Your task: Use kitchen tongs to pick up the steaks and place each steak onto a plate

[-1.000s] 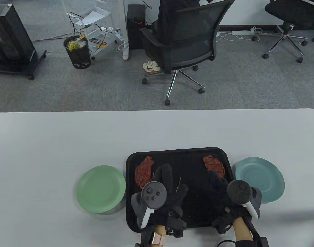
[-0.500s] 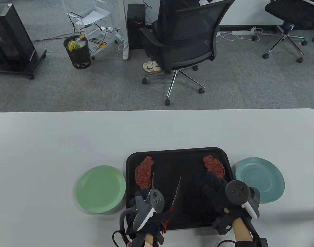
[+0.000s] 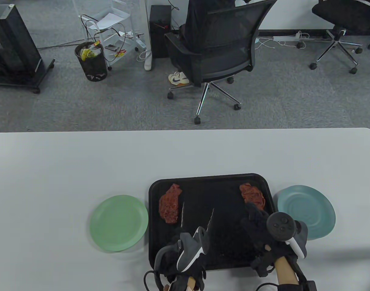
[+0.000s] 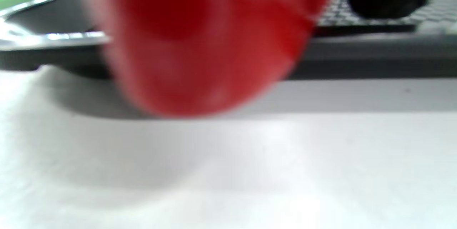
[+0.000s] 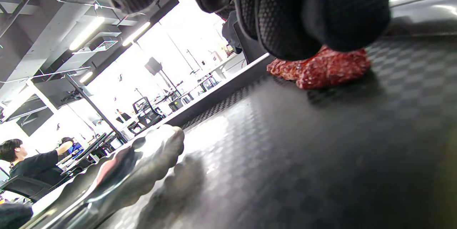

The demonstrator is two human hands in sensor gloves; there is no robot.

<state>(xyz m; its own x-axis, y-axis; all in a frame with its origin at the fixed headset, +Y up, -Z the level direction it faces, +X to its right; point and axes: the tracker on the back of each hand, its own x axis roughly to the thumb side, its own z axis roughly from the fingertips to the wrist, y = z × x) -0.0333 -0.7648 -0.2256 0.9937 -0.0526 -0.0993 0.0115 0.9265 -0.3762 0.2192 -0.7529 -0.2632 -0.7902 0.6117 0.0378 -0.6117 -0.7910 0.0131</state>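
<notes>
Two raw red steaks lie on a black tray [image 3: 221, 185]: the left steak [image 3: 170, 204] and the right steak [image 3: 253, 195]. My left hand [image 3: 175, 257] grips the metal tongs [image 3: 210, 219] by their handle end at the tray's near edge. The two arms of the tongs are spread and point away from me, the left arm beside the left steak. The red handle end [image 4: 200, 43] fills the left wrist view, blurred. My right hand [image 3: 254, 221] rests on the tray with its fingers just short of the right steak [image 5: 321, 66]. One tong tip [image 5: 135, 164] shows in the right wrist view.
A green plate [image 3: 118, 223] sits left of the tray, a blue plate [image 3: 306, 211] right of it, both without food. The white table [image 3: 81, 163] stretches far beyond them. An office chair [image 3: 215, 51] stands past the far edge.
My left hand drew back toward the table's near edge and rolled onto its side, uncovering the left steak and both tong arms. The right hand hardly moved.
</notes>
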